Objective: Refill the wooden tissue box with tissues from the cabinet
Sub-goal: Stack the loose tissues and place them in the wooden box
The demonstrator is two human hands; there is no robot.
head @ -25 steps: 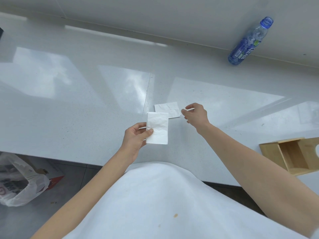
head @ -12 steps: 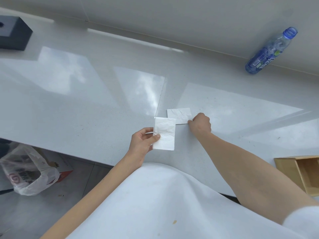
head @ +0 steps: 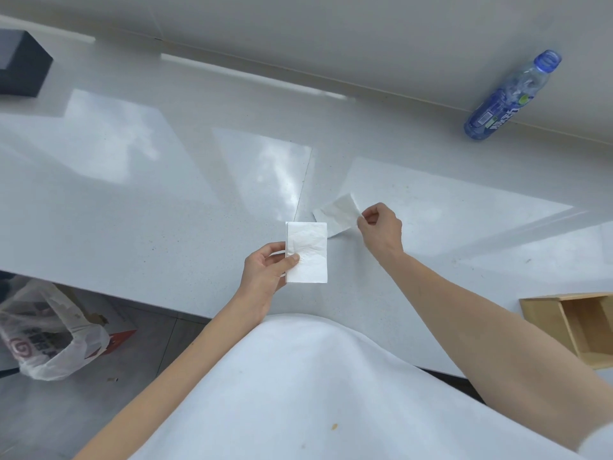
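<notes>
Well, the box (head: 577,330) lies open far right on the counter (head: 132,200). Her left hand (head: 265,277) pinches a tissue stack (head: 306,252); the right hand (head: 381,232) pinches one thin tissue (head: 336,212) by its corner, which may tear or unfold.

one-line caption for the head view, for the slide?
Left hand holds a folded tissue stack while right hand lifts a loose tissue off the white counter; wooden box waits at right.

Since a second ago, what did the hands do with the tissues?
The right hand pinched the loose tissue lying on the counter and began lifting its near edge. The left hand kept holding the folded tissue stack. The wooden box stayed put.
</notes>
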